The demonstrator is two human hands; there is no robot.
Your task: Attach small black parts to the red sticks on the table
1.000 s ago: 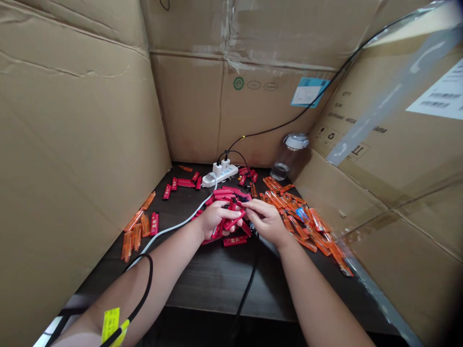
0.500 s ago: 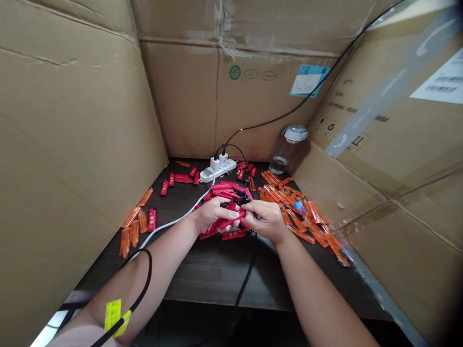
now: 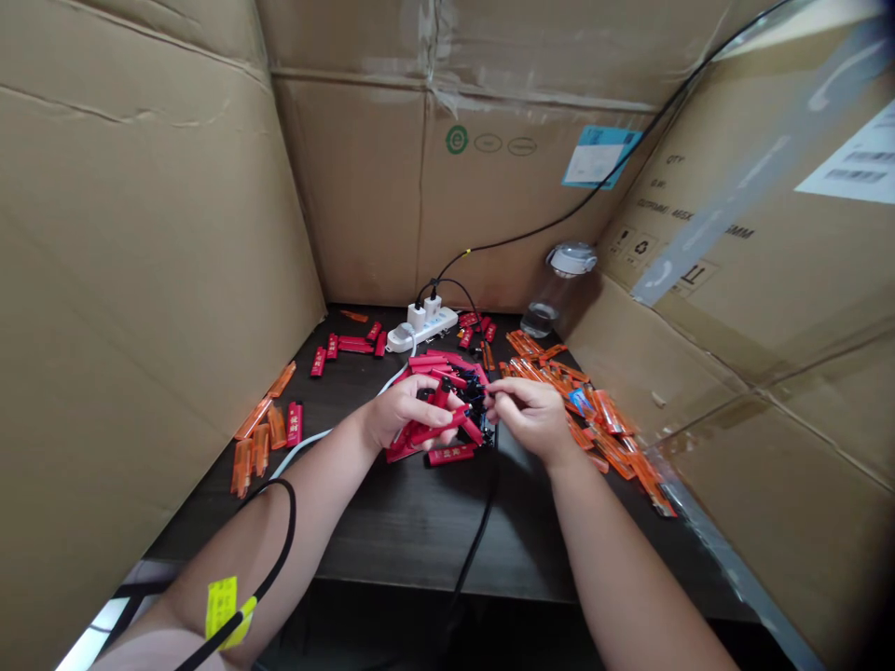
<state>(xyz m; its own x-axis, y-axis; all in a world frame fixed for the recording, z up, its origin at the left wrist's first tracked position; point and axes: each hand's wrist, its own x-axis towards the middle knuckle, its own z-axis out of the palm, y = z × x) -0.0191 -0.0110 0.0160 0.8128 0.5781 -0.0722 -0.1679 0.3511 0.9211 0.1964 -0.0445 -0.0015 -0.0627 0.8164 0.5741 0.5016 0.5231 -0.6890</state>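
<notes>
- As we look through the single head camera, both of the person's forearms reach forward and down to a dark table top [image 3: 412,545], framed by cardboard walls [image 3: 154,233].
- Left hand [image 3: 404,413]: closed around a red lighter [image 3: 439,427], which lies slantwise under its fingers [image 3: 447,405], at the front of the pile.
- Right hand [image 3: 528,419]: fingertips [image 3: 490,391] drawn together at the pile's right edge. Whatever they pinch is too small for us to identify.
- Hand relation: the two hands are just beside each other and apart, with the pile's dark middle between them.
- Red lighters: a tangled pile [image 3: 447,368] sits directly under both hands, with small black pieces [image 3: 475,401] mixed in. We cannot tell what those pieces are. More red lighters [image 3: 353,347] lie scattered toward the back wall.
- Orange lighters: a loose heap [image 3: 594,419] lies right of the right hand, and a smaller group [image 3: 260,429] lies at the left wall, with one red lighter [image 3: 295,424] beside it.
- Back of table: a white power strip [image 3: 423,329] holds two white plugs [image 3: 418,317], with a white cable [image 3: 308,445] running toward the pile. A plastic bottle [image 3: 556,298] stands upright at the right corner.
- Left forearm: a black cord [image 3: 280,531] and a yellow tag [image 3: 222,606] lie across it.
</notes>
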